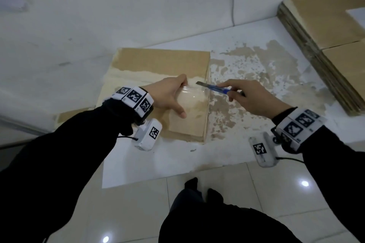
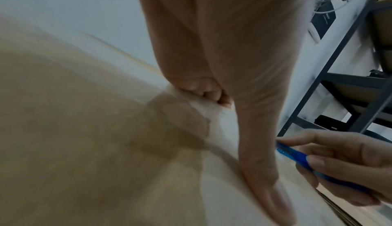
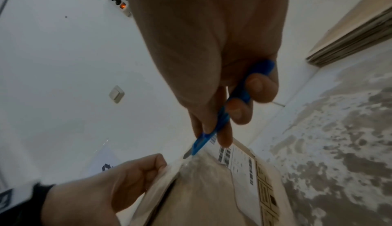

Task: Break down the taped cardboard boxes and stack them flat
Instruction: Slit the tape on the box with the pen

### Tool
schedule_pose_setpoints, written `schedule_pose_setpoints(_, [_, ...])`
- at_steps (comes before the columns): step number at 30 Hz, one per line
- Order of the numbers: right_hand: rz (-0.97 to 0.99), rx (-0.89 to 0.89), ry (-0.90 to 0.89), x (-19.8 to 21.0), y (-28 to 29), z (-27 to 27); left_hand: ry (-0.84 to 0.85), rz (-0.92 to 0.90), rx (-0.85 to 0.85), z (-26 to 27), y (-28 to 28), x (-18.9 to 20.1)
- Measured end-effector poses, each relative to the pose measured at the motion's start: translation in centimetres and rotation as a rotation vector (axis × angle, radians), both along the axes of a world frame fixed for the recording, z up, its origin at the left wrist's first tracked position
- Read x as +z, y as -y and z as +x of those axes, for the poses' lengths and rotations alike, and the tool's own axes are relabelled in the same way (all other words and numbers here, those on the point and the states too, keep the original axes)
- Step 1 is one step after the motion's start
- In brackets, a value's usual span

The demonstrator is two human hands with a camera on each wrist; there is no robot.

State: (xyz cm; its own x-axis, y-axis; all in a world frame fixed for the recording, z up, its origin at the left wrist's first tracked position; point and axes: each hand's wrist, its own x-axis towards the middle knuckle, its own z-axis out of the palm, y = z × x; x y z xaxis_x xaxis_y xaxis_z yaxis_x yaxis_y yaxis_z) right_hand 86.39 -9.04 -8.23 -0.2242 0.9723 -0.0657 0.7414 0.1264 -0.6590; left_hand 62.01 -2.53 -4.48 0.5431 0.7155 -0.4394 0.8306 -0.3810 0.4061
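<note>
A brown cardboard box [image 1: 158, 61] lies on the worn white table [image 1: 246, 144], with a strip of clear tape [image 1: 191, 96] across its near right part. My left hand [image 1: 169, 94] grips the box's taped edge, its fingers curled over the flap [image 3: 161, 187] and the thumb stretched along the cardboard. My right hand [image 1: 254, 98] holds a blue utility knife [image 1: 217, 89] just right of the left hand's fingers. The bare blade tip [image 3: 187, 155] points at the taped seam. A white shipping label [image 3: 235, 159] is stuck on the box's side.
A stack of flattened cardboard [image 1: 325, 41] lies at the table's far right. A white wall runs behind the table. A dark metal shelf [image 2: 331, 78] stands off to the right. A power strip [image 3: 123, 5] hangs on the wall. Tiled floor [image 1: 256, 193] lies below.
</note>
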Motion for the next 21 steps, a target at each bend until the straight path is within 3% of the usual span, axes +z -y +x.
schedule_pose_setpoints(6, [-0.203,0.246,0.156,3.0,-0.7,1.7,0.079,0.004,-0.037,-0.1,0.8,-0.1])
schedule_pose_setpoints(11, [-0.207,0.206,0.113,3.2,-0.4,0.9,0.051,0.116,-0.153,0.3,0.7,0.1])
schedule_pose_setpoints(15, [-0.456,0.353,0.111,3.5,2.9,3.5,0.122,0.274,-0.122,0.2,-0.1,1.6])
schedule_pose_setpoints(17, [-0.447,0.225,0.054,3.4,4.5,4.9,0.027,0.376,-0.164,0.7,-0.8,2.6])
schedule_pose_setpoints(21, [-0.152,-0.158,-0.16,3.0,5.0,6.1,-0.351,0.608,-0.302,1.7,-1.3,2.6])
